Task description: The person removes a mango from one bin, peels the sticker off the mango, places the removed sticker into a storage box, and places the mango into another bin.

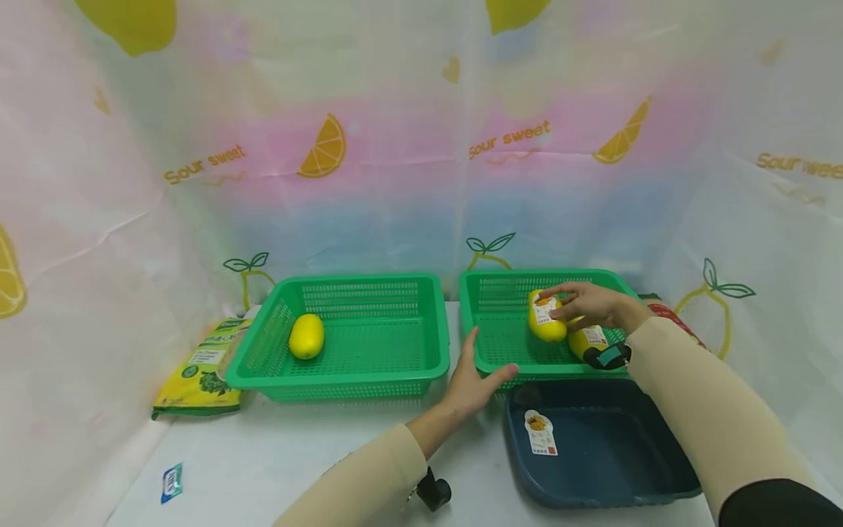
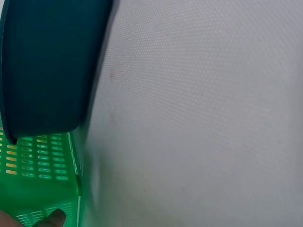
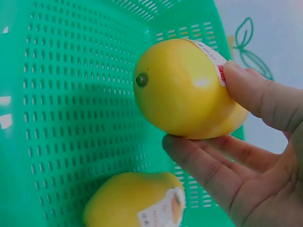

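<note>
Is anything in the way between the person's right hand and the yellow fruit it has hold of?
Nothing visible is in the way: the right hand grips the yellow fruit directly, its thumb at the edge of the white sticker. The other yellow fruit nearby in the green basket isn't between them.

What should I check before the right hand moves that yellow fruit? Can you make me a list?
1. Right hand has a good hold on the held fruit: ok, thumb and fingers grip it.
2. Gap between it and the second fruit: ok, one shows in the right wrist view.
3. Left hand steadying the right green basket: cannot tell; it's at the near left corner.
4. Room in the left green basket: ok, just one lone fruit.
5. Dark blue basin clear of the right sleeve: not ok, they overlap in the head view.
</note>
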`<state>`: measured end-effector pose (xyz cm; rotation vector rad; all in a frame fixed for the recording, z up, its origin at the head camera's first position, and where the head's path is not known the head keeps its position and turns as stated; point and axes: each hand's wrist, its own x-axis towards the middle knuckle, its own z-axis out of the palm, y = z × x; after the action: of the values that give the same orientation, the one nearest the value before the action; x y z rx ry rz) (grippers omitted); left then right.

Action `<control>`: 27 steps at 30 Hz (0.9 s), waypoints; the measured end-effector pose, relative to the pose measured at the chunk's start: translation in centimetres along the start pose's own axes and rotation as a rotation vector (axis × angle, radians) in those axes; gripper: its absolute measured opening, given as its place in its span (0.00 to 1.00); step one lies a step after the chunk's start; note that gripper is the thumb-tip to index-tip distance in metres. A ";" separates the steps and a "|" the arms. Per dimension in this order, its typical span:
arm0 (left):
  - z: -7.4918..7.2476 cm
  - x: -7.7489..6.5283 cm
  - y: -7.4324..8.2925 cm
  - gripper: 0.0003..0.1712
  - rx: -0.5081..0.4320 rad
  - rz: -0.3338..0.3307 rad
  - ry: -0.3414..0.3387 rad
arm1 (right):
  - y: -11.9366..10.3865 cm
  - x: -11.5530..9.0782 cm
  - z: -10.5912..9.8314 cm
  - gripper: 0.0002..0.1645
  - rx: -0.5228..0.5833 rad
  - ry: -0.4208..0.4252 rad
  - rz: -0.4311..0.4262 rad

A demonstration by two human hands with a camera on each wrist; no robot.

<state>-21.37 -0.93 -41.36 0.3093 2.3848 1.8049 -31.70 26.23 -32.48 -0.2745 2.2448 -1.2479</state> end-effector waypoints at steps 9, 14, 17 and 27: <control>0.0 0.1 0.2 0.56 -0.004 -0.006 0.008 | -1.8 -2.1 -0.1 0.41 -0.013 0.037 -0.052; 0.1 -0.1 0.1 0.57 -0.016 -0.016 0.010 | -2.2 -3.0 0.6 0.41 0.013 0.029 -0.064; 0.0 -0.2 -0.1 0.58 -0.023 -0.024 0.019 | -2.6 -3.5 1.1 0.41 0.012 0.033 -0.081; 0.2 -0.3 0.4 0.58 -0.024 -0.036 0.034 | -4.5 -6.8 3.4 0.39 0.013 0.091 -0.116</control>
<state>-21.02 -0.70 -41.00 0.2332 2.3736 1.8358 -24.53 24.25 -27.67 -0.3538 2.3249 -1.3596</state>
